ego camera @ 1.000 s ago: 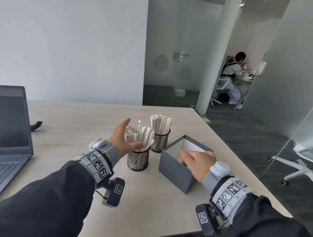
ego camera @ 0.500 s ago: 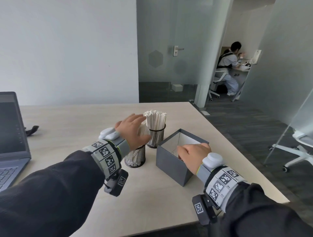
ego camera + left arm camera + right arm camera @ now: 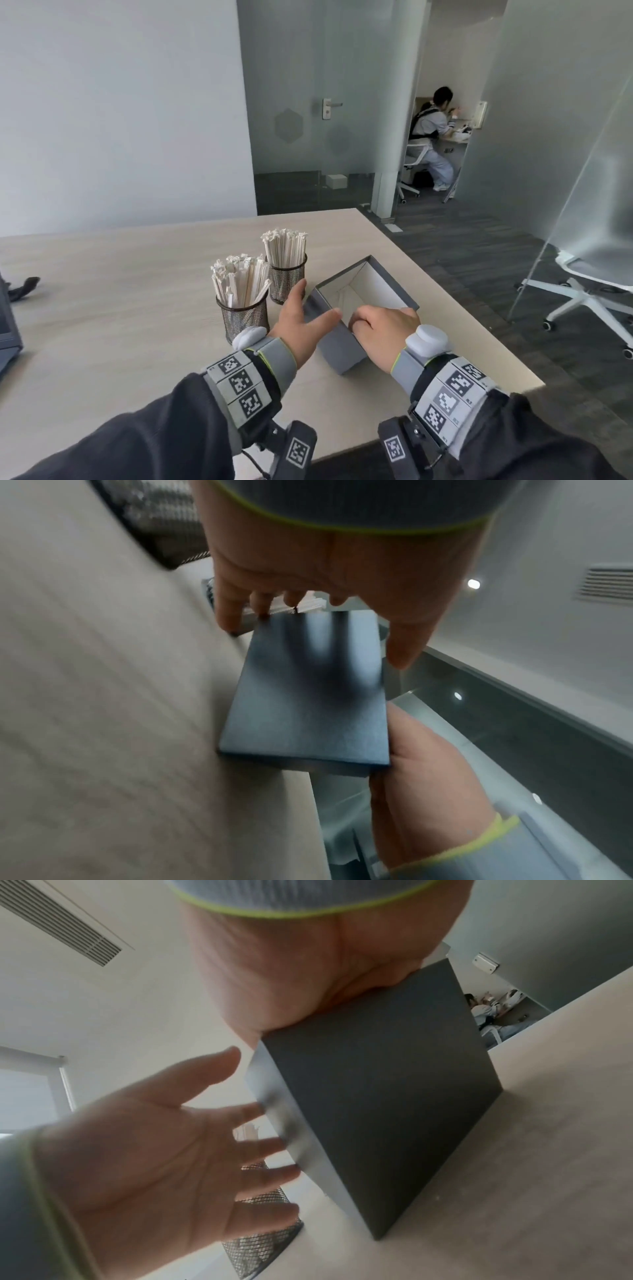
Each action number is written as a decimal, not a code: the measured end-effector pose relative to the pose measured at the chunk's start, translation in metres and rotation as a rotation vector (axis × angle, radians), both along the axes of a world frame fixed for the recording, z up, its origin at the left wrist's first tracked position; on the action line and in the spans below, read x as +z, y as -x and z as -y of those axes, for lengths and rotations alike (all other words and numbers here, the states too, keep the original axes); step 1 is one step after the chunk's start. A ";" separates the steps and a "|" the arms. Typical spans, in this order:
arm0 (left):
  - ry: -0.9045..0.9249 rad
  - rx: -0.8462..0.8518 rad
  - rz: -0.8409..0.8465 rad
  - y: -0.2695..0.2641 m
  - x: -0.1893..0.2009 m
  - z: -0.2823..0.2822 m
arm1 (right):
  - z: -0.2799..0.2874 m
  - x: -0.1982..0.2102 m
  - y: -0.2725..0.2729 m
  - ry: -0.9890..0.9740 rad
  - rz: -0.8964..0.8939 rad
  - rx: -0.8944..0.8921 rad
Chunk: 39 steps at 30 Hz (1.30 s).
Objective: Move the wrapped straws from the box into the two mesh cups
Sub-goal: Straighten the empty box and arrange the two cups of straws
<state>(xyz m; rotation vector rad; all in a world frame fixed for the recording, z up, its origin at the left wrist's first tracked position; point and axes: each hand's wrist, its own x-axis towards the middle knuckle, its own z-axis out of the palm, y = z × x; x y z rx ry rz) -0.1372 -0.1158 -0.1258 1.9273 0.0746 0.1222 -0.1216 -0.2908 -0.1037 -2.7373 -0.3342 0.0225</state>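
While the right hand (image 3: 383, 334) curls over the near rim of the grey box (image 3: 337, 349) by the table's (image 3: 137, 308) right edge, the left hand (image 3: 298, 325) lies flat-fingered against its side; beyond stand two mesh cups (image 3: 244, 317) full of wrapped straws (image 3: 239, 279).

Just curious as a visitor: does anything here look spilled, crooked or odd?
Nothing spilled. Both mesh cups stand upright, full of straws. The grey box sits cornerwise to the table edge; no straws show inside it. The right hand grips its rim, the left hand open beside it.
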 end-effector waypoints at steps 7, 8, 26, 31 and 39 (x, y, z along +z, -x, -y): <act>0.324 -0.003 -0.160 -0.014 -0.001 0.018 | 0.018 -0.007 0.016 -0.077 -0.100 0.084; 0.334 -0.023 -0.138 -0.015 -0.001 0.016 | 0.020 -0.005 0.017 -0.085 -0.115 0.102; 0.141 -0.258 0.032 0.000 -0.003 -0.010 | -0.002 -0.012 -0.015 0.360 0.041 0.198; 0.076 -0.300 0.077 0.001 -0.006 -0.010 | -0.002 -0.022 -0.013 0.459 0.023 0.167; 0.012 -0.317 0.098 -0.002 -0.009 -0.012 | -0.003 -0.031 -0.015 0.450 0.015 0.158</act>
